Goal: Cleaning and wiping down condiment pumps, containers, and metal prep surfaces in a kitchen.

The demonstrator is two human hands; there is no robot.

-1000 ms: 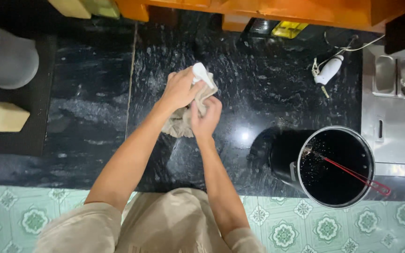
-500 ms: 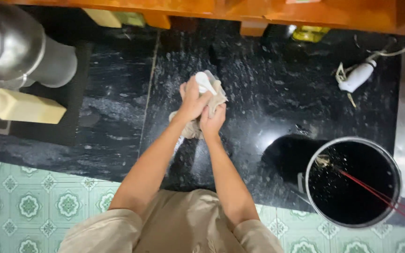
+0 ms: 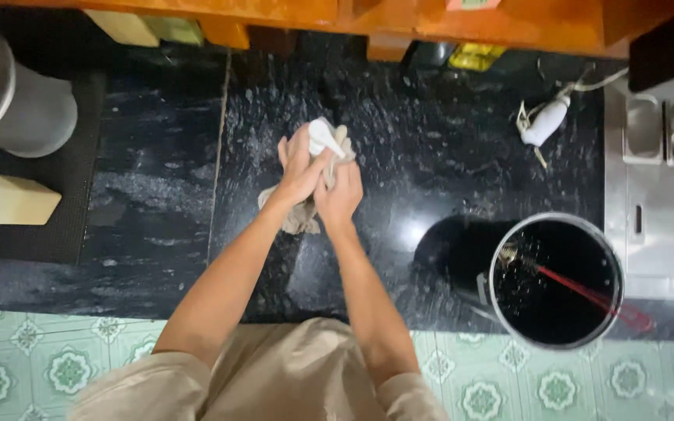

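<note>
Both my hands are pressed together around a crumpled beige-white cloth (image 3: pixel 323 139) above the black speckled stone counter (image 3: pixel 431 140). My left hand (image 3: pixel 299 168) wraps the cloth from the left, and my right hand (image 3: pixel 341 193) closes on it from the right. A loose end of the cloth hangs down below my wrists. The cloth's upper end sticks out above my fingers.
A steel pot (image 3: pixel 557 281) with dark contents and a red-handled utensil (image 3: pixel 594 292) stands at the counter's front right. A white plug with cord (image 3: pixel 544 121) lies at the back right. Steel vessels (image 3: pixel 17 109) and a pale block (image 3: pixel 5 199) sit left. A metal sink unit (image 3: pixel 665 179) is at the right edge.
The view has shifted, so the counter and pot sit differently in the picture. My hands stay clasped on the cloth and have kneaded it, with more of it poking out above my fingers.
</note>
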